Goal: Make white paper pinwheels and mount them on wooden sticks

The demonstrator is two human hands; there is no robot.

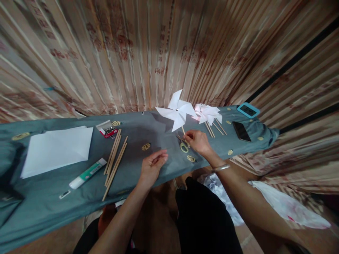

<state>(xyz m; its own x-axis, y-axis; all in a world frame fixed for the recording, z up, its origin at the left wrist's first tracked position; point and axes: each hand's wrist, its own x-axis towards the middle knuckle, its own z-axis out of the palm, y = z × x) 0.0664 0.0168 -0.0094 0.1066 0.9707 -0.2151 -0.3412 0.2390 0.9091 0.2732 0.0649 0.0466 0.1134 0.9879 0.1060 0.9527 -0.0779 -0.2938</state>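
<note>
A white paper pinwheel (182, 110) on a wooden stick stands up above the cloth, and my right hand (197, 140) is closed around the lower part of its stick. Under that hand lie scissors (183, 147) with pale yellow handles. My left hand (154, 165) hovers over the near side of the cloth, fingers loosely stretched and nothing visible in them. Several finished-looking pinwheels (208, 113) lie behind my right hand, their sticks pointing toward me. Left of my left hand rest several loose wooden sticks (116, 160).
A grey-green cloth (137, 130) covers the long table. On its left lie white paper sheets (58, 150), a glue tube (87, 173) and an open red box (107, 129) of small metal pieces. A phone (241, 131) and a blue-framed clock (248, 110) sit at right. Curtains (148, 53) hang behind.
</note>
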